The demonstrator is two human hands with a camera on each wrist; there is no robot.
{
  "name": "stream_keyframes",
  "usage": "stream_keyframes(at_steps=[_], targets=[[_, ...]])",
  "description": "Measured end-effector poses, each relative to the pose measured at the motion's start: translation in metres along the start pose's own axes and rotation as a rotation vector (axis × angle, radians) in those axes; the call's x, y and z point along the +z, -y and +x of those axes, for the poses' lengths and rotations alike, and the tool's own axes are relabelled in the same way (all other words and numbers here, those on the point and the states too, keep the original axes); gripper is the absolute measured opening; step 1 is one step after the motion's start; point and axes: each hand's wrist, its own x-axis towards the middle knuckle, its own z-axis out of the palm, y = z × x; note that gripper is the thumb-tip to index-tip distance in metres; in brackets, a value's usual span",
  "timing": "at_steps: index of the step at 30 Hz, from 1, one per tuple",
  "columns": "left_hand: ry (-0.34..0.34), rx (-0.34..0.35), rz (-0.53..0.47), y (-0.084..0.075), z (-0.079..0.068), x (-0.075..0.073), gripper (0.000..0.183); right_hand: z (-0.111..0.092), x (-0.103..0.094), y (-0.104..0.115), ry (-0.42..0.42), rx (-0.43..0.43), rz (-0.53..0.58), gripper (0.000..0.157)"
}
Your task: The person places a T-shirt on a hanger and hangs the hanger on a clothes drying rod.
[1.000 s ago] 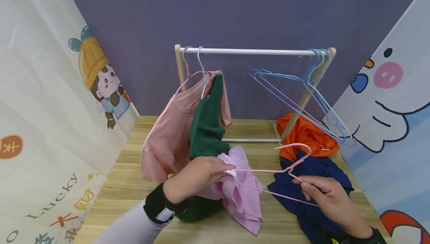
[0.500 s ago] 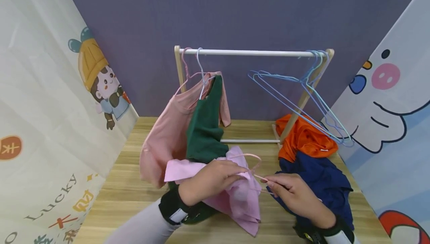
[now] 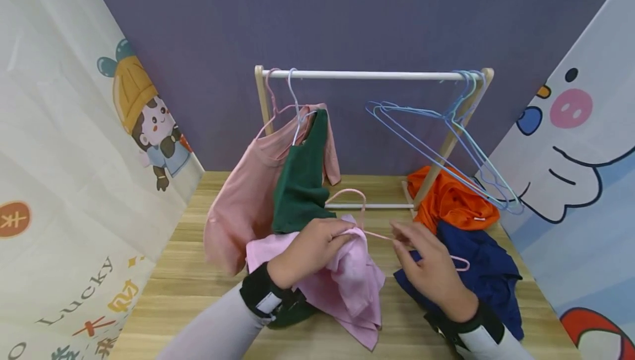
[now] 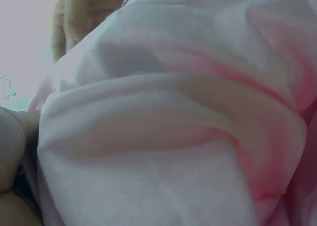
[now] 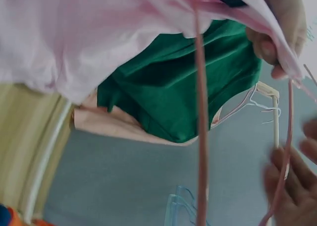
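In the head view, cannot see the left end of the pink hanger [image 3: 378, 235], hidden inside the lilac garment [image 3: 354, 283], nor a stretch behind the grip of the right hand [image 3: 431, 266]. Cannot follow the green garment [image 3: 300, 189] wholly toward six o'clock, under the lilac garment. Cannot tell the nature of the small white mark [image 3: 479, 220] at four o'clock. Can see the left sleeve [image 3: 213, 321] cut by the bottom edge, at seven o'clock. In the right wrist view, can see this grip only blurred, at four o'clock, cut by the right edge.

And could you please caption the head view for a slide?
Two hands at a lilac garment, a pink hanger partly inside it, clothes rack behind.
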Motion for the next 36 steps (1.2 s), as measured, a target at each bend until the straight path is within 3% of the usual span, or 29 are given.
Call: stream_keyframes(at_steps=[2, 4, 7, 10, 15, 18, 21, 24, 28, 36], targets=[[-0.04, -0.028, -0.027, 0.002, 0.003, -0.003, 0.019, 0.001, 0.001, 0.0, -0.125, -0.074, -0.039, 0.041], [-0.083, -0.036, -0.048, 0.003, 0.006, -0.006, 0.02, 0.0, 0.003, 0.0, -0.215, -0.148, -0.049, 0.043], [-0.139, -0.063, -0.064, 0.004, 0.008, -0.013, 0.02, -0.008, 0.008, -0.001, -0.194, -0.159, 0.016, 0.033], [-0.188, -0.069, -0.073, 0.004, 0.01, -0.02, 0.022, -0.023, 0.017, -0.002, -0.048, 0.022, 0.082, 0.024], [-0.221, -0.084, -0.109, 0.003, 0.013, -0.027, 0.023, -0.05, 0.039, -0.001, 0.2, 0.473, 0.222, 0.06], [-0.222, -0.099, -0.13, 0.002, 0.014, -0.029, 0.024, -0.059, 0.051, 0.0, 0.258, 0.664, 0.372, 0.063], [-0.226, -0.112, -0.129, 0.001, 0.014, -0.029, 0.025, -0.061, 0.059, 0.001, 0.246, 0.788, 0.464, 0.052], [-0.23, -0.118, -0.119, 0.001, 0.013, -0.029, 0.024, -0.059, 0.064, 0.002, 0.196, 0.848, 0.51, 0.036], [-0.227, -0.139, -0.143, 0.0, 0.012, -0.029, 0.025, -0.057, 0.064, 0.0, 0.124, 0.866, 0.544, 0.018], [-0.235, -0.203, -0.231, 0.004, 0.006, -0.029, 0.026, -0.047, 0.048, -0.01, 0.045, 0.896, 0.512, 0.018]])
